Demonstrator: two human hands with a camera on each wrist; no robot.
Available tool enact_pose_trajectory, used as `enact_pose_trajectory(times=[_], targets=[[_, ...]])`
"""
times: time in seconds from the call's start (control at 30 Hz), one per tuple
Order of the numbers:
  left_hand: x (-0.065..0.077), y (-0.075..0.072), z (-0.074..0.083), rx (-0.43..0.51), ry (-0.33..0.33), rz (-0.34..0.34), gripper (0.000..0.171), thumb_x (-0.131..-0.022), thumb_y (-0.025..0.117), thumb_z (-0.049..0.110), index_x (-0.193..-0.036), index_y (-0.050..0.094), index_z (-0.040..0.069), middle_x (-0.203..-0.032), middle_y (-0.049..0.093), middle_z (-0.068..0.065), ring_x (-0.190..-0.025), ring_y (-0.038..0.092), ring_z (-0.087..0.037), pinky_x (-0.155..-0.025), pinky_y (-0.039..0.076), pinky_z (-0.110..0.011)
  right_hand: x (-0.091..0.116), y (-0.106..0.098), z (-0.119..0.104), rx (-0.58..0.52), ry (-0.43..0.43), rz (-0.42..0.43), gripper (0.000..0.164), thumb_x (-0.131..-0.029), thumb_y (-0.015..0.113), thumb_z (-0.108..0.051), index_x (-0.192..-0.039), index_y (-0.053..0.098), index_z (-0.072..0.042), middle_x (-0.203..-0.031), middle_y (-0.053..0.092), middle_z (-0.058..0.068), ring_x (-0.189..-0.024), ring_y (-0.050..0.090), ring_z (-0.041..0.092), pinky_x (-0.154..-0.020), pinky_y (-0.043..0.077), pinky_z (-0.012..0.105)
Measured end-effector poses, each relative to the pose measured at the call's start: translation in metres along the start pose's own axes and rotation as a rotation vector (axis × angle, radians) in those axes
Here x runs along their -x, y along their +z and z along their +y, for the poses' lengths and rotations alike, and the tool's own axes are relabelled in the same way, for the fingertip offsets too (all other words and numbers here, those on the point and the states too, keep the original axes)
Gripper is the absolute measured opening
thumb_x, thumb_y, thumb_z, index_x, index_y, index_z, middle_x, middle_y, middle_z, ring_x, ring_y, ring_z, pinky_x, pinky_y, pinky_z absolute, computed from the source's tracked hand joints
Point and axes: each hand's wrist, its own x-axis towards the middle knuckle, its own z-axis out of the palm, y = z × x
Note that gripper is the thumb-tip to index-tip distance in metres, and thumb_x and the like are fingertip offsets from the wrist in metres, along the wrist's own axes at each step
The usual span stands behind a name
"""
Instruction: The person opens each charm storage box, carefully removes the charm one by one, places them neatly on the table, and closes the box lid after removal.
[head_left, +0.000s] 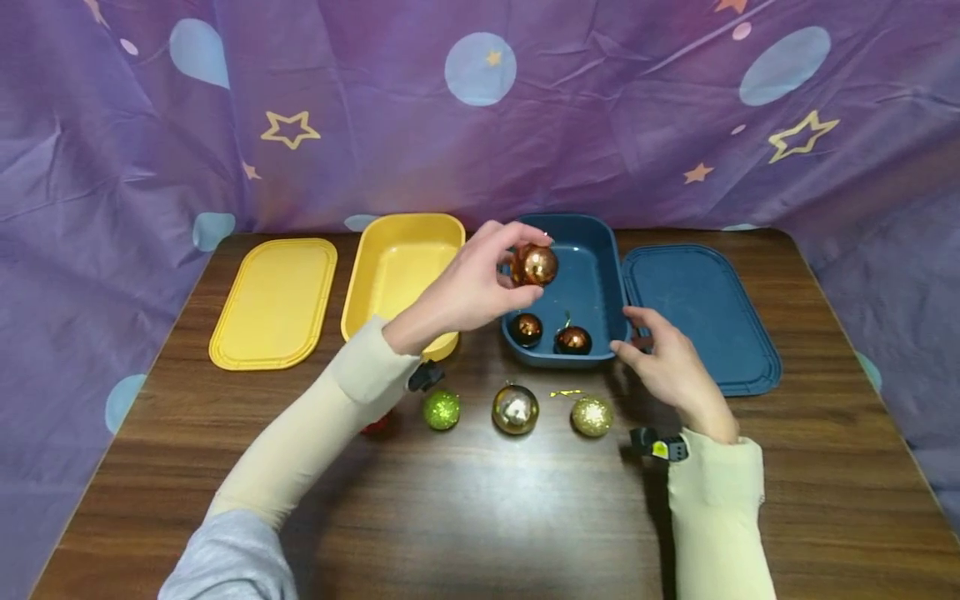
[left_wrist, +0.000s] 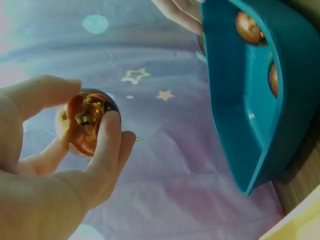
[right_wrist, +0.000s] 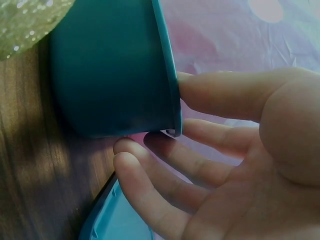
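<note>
While the left hand [head_left: 472,287] holds a shiny copper ball [head_left: 538,266] above the left part of the blue box [head_left: 562,361], a light, even pinch seems best, as the smooth shell could slip. Lowering it close to the box floor before release should keep it from knocking the dark copper ball [head_left: 526,329] in the front left corner or the corded ball [head_left: 573,340] beside it; the bare rear floor offers more room.

The left fingers are bent part-way round the copper ball, thumb opposing, palm clear of it, and the forearm slants across the surface [head_left: 480,517]. The right hand [head_left: 667,358] sits at the box's front right corner, thumb touching the rim, its relaxed fingers spread outside; a gentle steadying touch looks enough.
</note>
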Motion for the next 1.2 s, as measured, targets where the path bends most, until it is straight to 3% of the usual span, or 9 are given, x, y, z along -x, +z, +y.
enact_pose_trajectory(times=[0.13,0.3,0.53,0.7,0.83,1.07,1.2], targets=[[0.015,-0.004,0.002,0.033,-0.005,-0.003,0.05,-0.083,0.073,0.01,-0.129,0.055,0.015,-0.118,0.047,-0.01,-0.102,0.059,-0.021,-0.078,0.056,-0.021,0.0,-0.001,0.0,-0.015,0.002,-0.006,0.056,-0.097,0.057,-0.023,-0.145,0.037,-0.003,-0.125,0.052,0.023,-0.111,0.055,0.039,-0.083,0.047,0.045],[0.032,-0.007,-0.001,0.057,0.036,0.037,0.049,-0.083,0.073,0.006,-0.128,0.055,0.012,-0.117,0.049,-0.01,-0.101,0.06,-0.022,-0.077,0.057,-0.023,0.0,-0.002,-0.002,-0.028,0.007,-0.033,0.058,-0.098,0.056,-0.024,-0.147,0.034,-0.002,-0.13,0.049,0.026,-0.115,0.053,0.042,-0.085,0.049,0.049],[0.055,-0.012,-0.007,0.014,0.128,0.084,0.048,-0.081,0.075,0.005,-0.125,0.058,0.007,-0.114,0.051,-0.011,-0.097,0.057,-0.02,-0.07,0.058,-0.022,-0.001,-0.002,0.0,-0.032,0.016,-0.044,0.059,-0.098,0.056,-0.026,-0.148,0.033,-0.004,-0.138,0.045,0.028,-0.117,0.052,0.043,-0.087,0.049,0.052],[0.071,-0.016,-0.011,-0.014,0.153,0.088,0.047,-0.081,0.075,0.008,-0.124,0.058,0.008,-0.114,0.052,-0.01,-0.098,0.058,-0.019,-0.075,0.059,-0.026,-0.002,-0.002,0.0,-0.04,0.018,-0.053,0.06,-0.098,0.055,-0.029,-0.148,0.032,-0.005,-0.141,0.043,0.028,-0.119,0.05,0.043,-0.086,0.049,0.051],[0.081,-0.016,-0.017,-0.04,0.144,0.106,0.046,-0.08,0.076,0.011,-0.123,0.057,0.009,-0.115,0.054,-0.009,-0.097,0.059,-0.018,-0.076,0.058,-0.026,-0.003,-0.002,0.001,-0.04,0.018,-0.049,0.06,-0.098,0.056,-0.029,-0.148,0.033,-0.005,-0.141,0.043,0.028,-0.119,0.051,0.043,-0.086,0.049,0.052],[0.099,-0.015,-0.025,-0.048,0.07,0.1,0.048,-0.079,0.078,0.013,-0.121,0.055,0.009,-0.114,0.057,-0.005,-0.098,0.059,-0.015,-0.078,0.058,-0.028,-0.002,0.0,0.004,-0.021,0.011,-0.03,0.06,-0.097,0.057,-0.029,-0.147,0.034,-0.004,-0.138,0.045,0.028,-0.115,0.053,0.043,-0.083,0.05,0.047],[0.113,-0.013,-0.029,-0.053,0.067,0.106,0.047,-0.079,0.079,0.013,-0.12,0.057,0.009,-0.114,0.059,-0.003,-0.1,0.058,-0.012,-0.077,0.057,-0.028,-0.002,0.001,0.003,-0.026,0.025,-0.039,0.06,-0.097,0.056,-0.029,-0.148,0.033,-0.005,-0.14,0.043,0.028,-0.117,0.051,0.043,-0.084,0.05,0.05]])
